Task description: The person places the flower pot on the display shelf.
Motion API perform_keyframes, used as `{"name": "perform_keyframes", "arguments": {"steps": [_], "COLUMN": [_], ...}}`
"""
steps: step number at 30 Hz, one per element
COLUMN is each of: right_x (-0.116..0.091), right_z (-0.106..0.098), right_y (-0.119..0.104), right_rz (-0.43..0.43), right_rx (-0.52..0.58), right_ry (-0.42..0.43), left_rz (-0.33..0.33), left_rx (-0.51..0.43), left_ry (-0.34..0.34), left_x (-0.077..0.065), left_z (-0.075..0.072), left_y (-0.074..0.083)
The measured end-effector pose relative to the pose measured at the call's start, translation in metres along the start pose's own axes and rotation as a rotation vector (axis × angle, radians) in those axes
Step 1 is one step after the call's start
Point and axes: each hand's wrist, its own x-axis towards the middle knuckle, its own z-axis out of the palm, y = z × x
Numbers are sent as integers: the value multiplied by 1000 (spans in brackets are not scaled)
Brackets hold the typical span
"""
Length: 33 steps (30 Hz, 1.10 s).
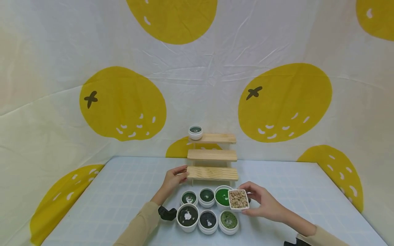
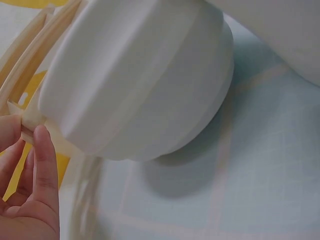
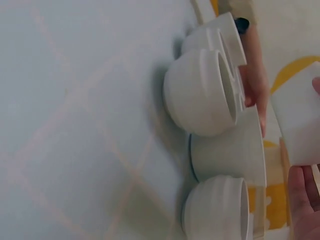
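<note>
A three-step wooden stand (image 1: 212, 173) stands at the back middle. My left hand (image 1: 174, 179) pinches the left end of its lowest step, and the left wrist view shows thumb and fingertips on that wooden end (image 2: 31, 120). In my right hand (image 1: 261, 201) is a square white bowl (image 1: 238, 200) of tan flaky bits, gripped by its right side. It is raised and overlaps a white pot with bright green contents (image 1: 222, 197) in the head view. The right wrist view shows the bowl's plain white outside (image 3: 299, 117) and part of my right hand (image 3: 304, 205).
Several round white pots with dark or green contents crowd before the stand, among them a dark one (image 1: 187, 216) and a mossy green one (image 1: 228, 220). Another white pot (image 1: 195, 133) sits at the top step's left end. Behind hangs a fruit-print cloth (image 1: 212, 102).
</note>
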Motion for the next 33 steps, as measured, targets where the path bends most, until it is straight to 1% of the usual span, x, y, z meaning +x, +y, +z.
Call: {"name": "perform_keyframes", "arguments": {"steps": [2, 4, 9, 11, 15, 18, 23, 27, 33], "right_x": [3, 7, 16, 20, 30, 38, 51, 63, 82], "right_z": [1, 1, 0, 0, -2, -5, -10, -14, -17], "right_y": [0, 0, 0, -1, -4, -4, -3, -4, -5], "right_rz": [25, 31, 0, 14, 80, 110, 134, 167, 162], "right_rx": [0, -3, -10, -10, -17, -22, -48, -62, -60], "right_ry": [8, 16, 17, 14, 11, 13, 27, 59, 93], "left_rz": [2, 3, -11, -12, -3, -2, -9, -4, 0], "left_rx": [-1, 3, 4, 1, -7, -8, 2, -4, -14], "left_ry": [-4, -10, -6, -2, 4, 4, -1, 1, -2], "left_x": [0, 0, 1, 1, 0, 0, 0, 0, 0], "left_z": [-1, -1, 0, 0, 0, 0, 0, 0, 0], "left_y": [-1, -1, -1, 0, 1, 1, 1, 1, 1]}}
